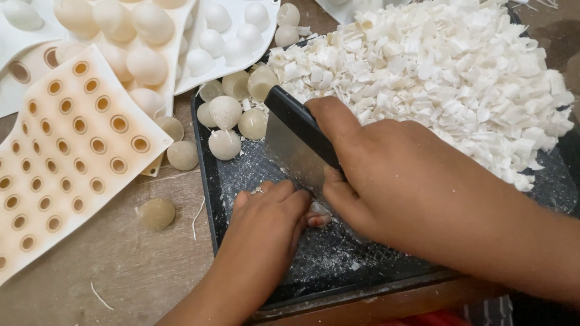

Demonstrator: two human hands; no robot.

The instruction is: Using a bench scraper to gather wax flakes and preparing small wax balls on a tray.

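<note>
My right hand (386, 175) grips the black handle of a metal bench scraper (293, 145), its blade edge down on a black tray (208, 181). My left hand (269, 220), a ring on one finger, holds a small pale piece (319, 214) against the tray right beside the blade. A big heap of white shavings (441, 78) fills the tray's far right. Several pale half-sphere pieces (226, 111) lie at the tray's far left corner.
A cream silicone mould (66, 151) with rows of round holes lies on the wooden table at left. White moulds (229, 36) with dome shapes sit behind it. Loose half-spheres (156, 212) rest on the table beside the tray.
</note>
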